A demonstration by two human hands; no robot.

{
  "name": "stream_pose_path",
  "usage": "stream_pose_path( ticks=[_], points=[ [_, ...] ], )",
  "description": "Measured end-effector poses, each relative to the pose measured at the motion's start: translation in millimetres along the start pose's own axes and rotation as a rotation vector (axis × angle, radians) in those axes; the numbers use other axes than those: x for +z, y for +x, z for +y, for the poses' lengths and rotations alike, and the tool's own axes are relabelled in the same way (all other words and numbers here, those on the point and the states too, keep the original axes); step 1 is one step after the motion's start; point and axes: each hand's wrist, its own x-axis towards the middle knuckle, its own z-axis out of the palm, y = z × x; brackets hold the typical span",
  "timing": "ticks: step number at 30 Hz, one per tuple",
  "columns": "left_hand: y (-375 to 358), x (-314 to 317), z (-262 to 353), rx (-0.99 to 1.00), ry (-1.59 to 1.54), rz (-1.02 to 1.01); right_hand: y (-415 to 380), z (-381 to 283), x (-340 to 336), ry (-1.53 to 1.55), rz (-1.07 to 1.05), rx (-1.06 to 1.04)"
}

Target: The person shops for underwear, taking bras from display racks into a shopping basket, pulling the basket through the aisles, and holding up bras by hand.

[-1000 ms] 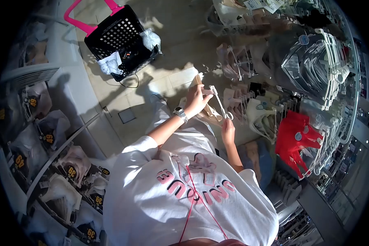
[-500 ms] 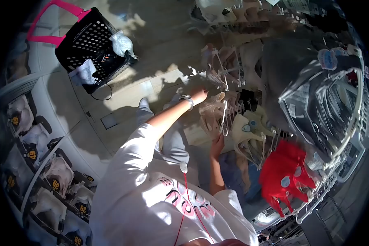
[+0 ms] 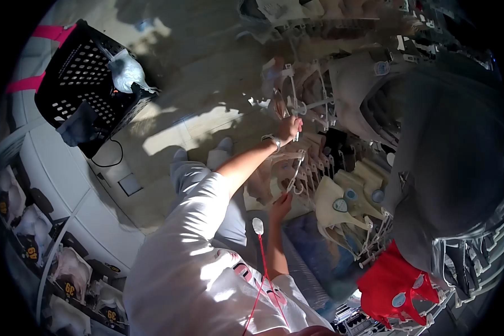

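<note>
My left hand [image 3: 288, 130], with a watch at its wrist, is closed around a white hanger [image 3: 294, 92] at the racked garments. Below it, my right hand [image 3: 280, 206] pinches the hook end of another clear hanger [image 3: 299, 171]. A beige garment [image 3: 260, 178] hangs beside that hanger, partly blurred. Several beige garments on hangers [image 3: 316, 154] are close to the right of both hands. Cream garments with round tags [image 3: 341, 201] hang further right.
A black basket [image 3: 78, 73] with pink handles, holding a white bundle [image 3: 127, 71], stands on the floor at upper left. Red garments [image 3: 395, 285] hang at lower right, below large dark grey garments [image 3: 453, 162]. Priced garments [image 3: 73, 269] line a left shelf.
My left hand has moved right and closed on a hanger. My right hand has shifted down and left with its hanger. The view has turned, and dark grey garments now cover more of the right side.
</note>
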Motion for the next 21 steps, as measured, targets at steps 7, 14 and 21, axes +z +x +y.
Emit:
stream_pose_path(
  ticks=[7, 14, 21],
  points=[
    [-27, -24, 28, -0.037, 0.157, 0.037, 75, -8, 38, -0.088, 0.102, -0.318],
    [-31, -21, 33, -0.075, 0.2, 0.104, 124, -75, 52, 0.056, -0.005, -0.114],
    [-29, -16, 8, -0.009, 0.409, 0.188, 160, -100, 44, -0.074, -0.132, -0.29]
  ],
)
